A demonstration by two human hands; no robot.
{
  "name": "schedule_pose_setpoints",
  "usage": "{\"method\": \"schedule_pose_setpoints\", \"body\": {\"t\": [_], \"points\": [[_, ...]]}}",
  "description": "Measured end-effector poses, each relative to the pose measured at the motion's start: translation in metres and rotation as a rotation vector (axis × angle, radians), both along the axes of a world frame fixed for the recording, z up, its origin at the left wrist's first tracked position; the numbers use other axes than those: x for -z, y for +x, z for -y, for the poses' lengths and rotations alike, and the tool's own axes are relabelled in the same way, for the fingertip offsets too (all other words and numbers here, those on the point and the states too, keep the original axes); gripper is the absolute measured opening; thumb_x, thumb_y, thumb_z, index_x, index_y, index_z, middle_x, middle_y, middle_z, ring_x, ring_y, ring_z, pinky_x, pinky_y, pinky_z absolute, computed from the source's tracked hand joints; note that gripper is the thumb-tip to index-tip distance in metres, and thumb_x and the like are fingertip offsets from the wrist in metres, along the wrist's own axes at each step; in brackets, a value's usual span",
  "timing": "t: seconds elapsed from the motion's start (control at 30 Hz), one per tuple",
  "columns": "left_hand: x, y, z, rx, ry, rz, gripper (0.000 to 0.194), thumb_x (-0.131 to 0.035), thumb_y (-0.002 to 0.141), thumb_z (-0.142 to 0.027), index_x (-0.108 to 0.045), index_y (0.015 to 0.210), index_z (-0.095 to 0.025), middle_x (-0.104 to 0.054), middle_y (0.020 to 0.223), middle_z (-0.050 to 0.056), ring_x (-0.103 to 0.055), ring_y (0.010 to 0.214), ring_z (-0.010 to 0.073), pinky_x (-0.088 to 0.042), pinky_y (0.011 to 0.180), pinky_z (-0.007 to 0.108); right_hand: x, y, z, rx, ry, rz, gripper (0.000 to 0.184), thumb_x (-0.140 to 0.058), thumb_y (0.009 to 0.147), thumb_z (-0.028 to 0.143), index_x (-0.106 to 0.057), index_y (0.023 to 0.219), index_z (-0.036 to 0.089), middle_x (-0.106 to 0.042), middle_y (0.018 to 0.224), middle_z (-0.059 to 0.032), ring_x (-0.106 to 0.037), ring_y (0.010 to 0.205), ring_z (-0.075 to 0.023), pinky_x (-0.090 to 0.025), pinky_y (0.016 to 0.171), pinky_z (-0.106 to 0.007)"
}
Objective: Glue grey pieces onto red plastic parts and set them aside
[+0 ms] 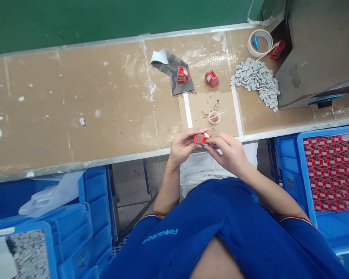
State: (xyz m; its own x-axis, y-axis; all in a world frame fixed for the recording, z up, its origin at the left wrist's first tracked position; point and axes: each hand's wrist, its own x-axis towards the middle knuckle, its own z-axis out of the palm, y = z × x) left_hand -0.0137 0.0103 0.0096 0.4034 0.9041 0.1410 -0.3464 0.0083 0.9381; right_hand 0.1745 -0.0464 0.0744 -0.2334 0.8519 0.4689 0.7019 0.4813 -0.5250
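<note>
A red-and-grey block (198, 138) is being held between two hands at the table's (122, 157) near edge.
It is being pinched by the nearly closed left hand (180, 149), seemingly for steadiness, while its other end is being touched by the curled right hand (232, 153); whether that hand is gripping cannot be told. At one o'clock a small cup (214, 120) is being placed within easy reach, presumably for convenience. Cloth (176, 87) is being overlapped by a similar block (182, 75) at eleven, perhaps as padding; grey pieces (257, 79) are being heaped at two.
</note>
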Motion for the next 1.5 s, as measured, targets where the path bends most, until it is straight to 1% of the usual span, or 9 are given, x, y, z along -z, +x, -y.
{"method": "schedule_pose_setpoints", "body": {"t": [0.13,0.27,0.47,0.67,0.8,0.93,1.1,1.33,1.5], "points": [[-0.001,0.0,0.0,-0.019,-0.042,0.001,0.04,-0.093,0.078,-0.035,-0.082,0.115,-0.025,-0.084,0.116,0.01,-0.082,0.102,0.0222,-0.066,0.093,0.032,-0.007,-0.003,-0.001,0.0,0.008,0.046,0.01,-0.058,0.105,0.021,-0.067,0.106,0.02,-0.073,0.089,-0.0055,-0.067,0.077,-0.0168,-0.052,0.068,-0.028],[-0.001,0.0,0.0,-0.035,-0.049,-0.02,0.044,-0.093,0.077,-0.042,-0.081,0.114,-0.021,-0.084,0.109,0.011,-0.081,0.098,0.0212,-0.065,0.086,0.029,-0.012,-0.004,-0.002,0.008,-0.013,0.057,0.011,-0.058,0.104,0.021,-0.069,0.105,0.019,-0.074,0.091,-0.0064,-0.067,0.076,-0.0168,-0.05,0.068,-0.029],[0.001,-0.001,0.0,-0.021,-0.048,-0.087,0.051,-0.092,0.076,-0.049,-0.08,0.115,-0.018,-0.082,0.102,0.01,-0.079,0.092,0.0205,-0.063,0.084,0.029,-0.017,-0.002,-0.006,0.01,-0.167,0.095,0.016,-0.057,0.103,0.02,-0.068,0.092,0.017,-0.071,0.084,-0.0062,-0.064,0.072,-0.0168,-0.047,0.067,-0.029],[0.005,-0.001,-0.002,-0.021,0.023,-0.113,0.043,-0.089,0.081,-0.043,-0.08,0.114,-0.018,-0.077,0.108,0.01,-0.075,0.099,0.0201,-0.061,0.089,0.029,-0.007,-0.001,-0.011,0.016,-0.281,-0.047,0.016,-0.058,0.094,0.014,-0.057,0.08,0.02,-0.062,0.075,-0.0008,-0.055,0.062,-0.013,-0.042,0.061,-0.025],[0.004,0.001,-0.002,-0.041,0.136,-0.17,0.036,-0.087,0.085,-0.038,-0.08,0.116,-0.021,-0.076,0.107,0.009,-0.073,0.098,0.0196,-0.059,0.087,0.03,0.002,0.001,-0.009,0.03,-0.283,-0.051,0.015,-0.057,0.095,0.014,-0.057,0.082,0.021,-0.063,0.077,-0.0023,-0.058,0.066,-0.0148,-0.043,0.063,-0.026],[0.001,0.002,-0.002,-0.095,0.232,-0.236,0.039,-0.087,0.084,-0.043,-0.08,0.117,-0.022,-0.077,0.104,0.009,-0.071,0.097,0.0213,-0.058,0.089,0.034,0.003,0.004,-0.004,0.032,-0.255,0.02,0.013,-0.056,0.1,0.018,-0.061,0.089,0.021,-0.067,0.083,-0.0043,-0.062,0.072,-0.0166,-0.045,0.066,-0.028],[-0.001,0.003,-0.003,-0.066,0.263,-0.254,0.04,-0.085,0.086,-0.043,-0.079,0.119,-0.023,-0.078,0.107,0.01,-0.072,0.099,0.022,-0.059,0.089,0.035,0.005,0.007,-0.005,0.045,-0.133,0.157,0.017,-0.057,0.1,0.019,-0.058,0.083,0.022,-0.062,0.075,-0.0021,-0.056,0.068,-0.0166,-0.041,0.064,-0.029],[-0.003,0.0,-0.004,-0.048,0.355,-0.278,0.032,-0.084,0.088,-0.034,-0.08,0.118,-0.023,-0.08,0.111,0.011,-0.075,0.102,0.0216,-0.061,0.092,0.036,0.016,0.007,-0.006,-0.012,-0.02,0.114,0.021,-0.057,0.098,0.012,-0.052,0.081,0.023,-0.056,0.07,0.001,-0.05,0.064,-0.0147,-0.04,0.061,-0.027],[-0.004,0.002,-0.003,-0.029,0.305,-0.184,0.029,-0.082,0.091,-0.034,-0.081,0.118,-0.025,-0.082,0.118,0.012,-0.077,0.113,0.0239,-0.062,0.099,0.038,0.005,0.01,-0.001,-0.025,-0.118,0.159,0.016,-0.056,0.102,0.017,-0.056,0.087,0.023,-0.061,0.077,-0.0018,-0.056,0.07,-0.0165,-0.041,0.065,-0.029]]}}
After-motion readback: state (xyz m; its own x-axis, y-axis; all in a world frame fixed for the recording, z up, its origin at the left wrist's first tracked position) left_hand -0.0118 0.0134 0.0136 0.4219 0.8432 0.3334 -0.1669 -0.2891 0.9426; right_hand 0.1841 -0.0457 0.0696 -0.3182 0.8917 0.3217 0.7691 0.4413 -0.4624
